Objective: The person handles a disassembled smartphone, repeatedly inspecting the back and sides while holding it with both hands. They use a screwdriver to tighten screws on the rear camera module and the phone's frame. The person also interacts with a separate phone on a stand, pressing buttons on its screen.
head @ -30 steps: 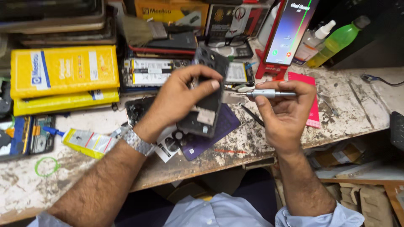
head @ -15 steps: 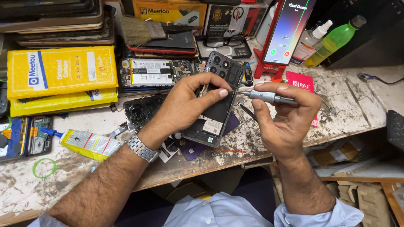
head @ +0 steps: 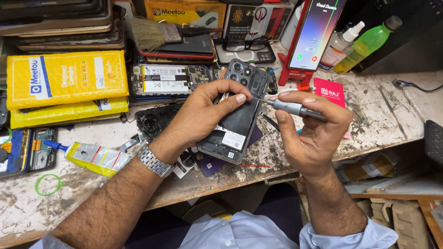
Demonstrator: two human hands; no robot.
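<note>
**Opened smartphone held under a screwdriver tip**

At the middle of the worn workbench (head: 392, 115), an opened black smartphone (head: 237, 115) is gripped in the left hand (head: 203, 115), back side up, its camera cluster pointing toward 12 o'clock and its lower end resting near the bench edge. The fingers are wrapped over the phone's left side, with the thumb laid across its upper body. At 3 o'clock from the phone, a slim grey precision screwdriver (head: 295, 109) is clasped in the right hand (head: 314, 133), and its tip is set against the phone's right edge just beside the left thumb. A metal wristwatch (head: 154, 161) is worn on the left wrist. At 9 o'clock from the phone, a tube of adhesive (head: 94, 157) is seen lying flat, and yellow padded packets (head: 67, 78) are stacked at 10 o'clock. At 1 o'clock, a lit phone (head: 316, 32) is propped on a red stand, with a green bottle (head: 367, 44) just beyond it. A brush (head: 154, 34) is lying at 11 o'clock.
</note>
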